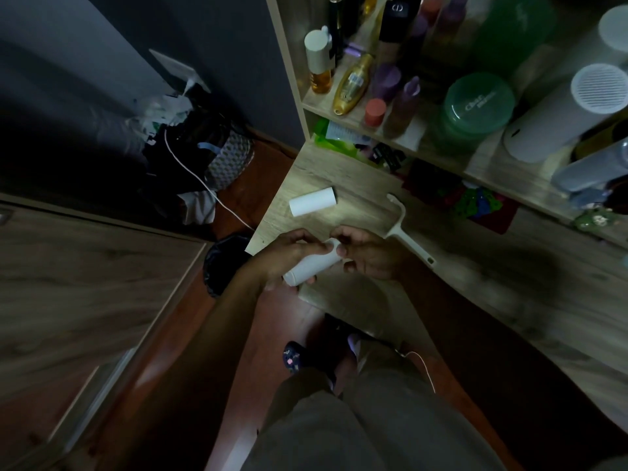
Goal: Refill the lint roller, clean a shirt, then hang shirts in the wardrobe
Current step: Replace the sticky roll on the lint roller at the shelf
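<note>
Roll (311,268): white, smooth cylinder, held tilted over the near edge of the desk (339,178), just above its surface. Left hand (289,253) wraps the roll's body, fingers curled over the top, lower end sticking out past the palm. Right hand (367,256) meets the upper end; fingertips pinch narrowly at the rim, the other fingers loosely bent. Both hands hold the same roll.

Second roll (312,201): same white tube shape, lying on its side on the desk just beyond the hands, open end facing right.

Handle (406,229): pale plastic, flat grip with a thin bent arm, lying bare on the desk just right of the right hand.

Desk: light wood-grain laminate, matte. Shelf (373,129) behind it in the same laminate, crowded with bottles: a glossy gold bottle (351,83) lying tilted, a round green tub (479,103) with a ribbed lid.

Floor level, left of the desk: bin (224,263) with a black liner, a thin white cable (204,185) trailing across reddish floor.
</note>
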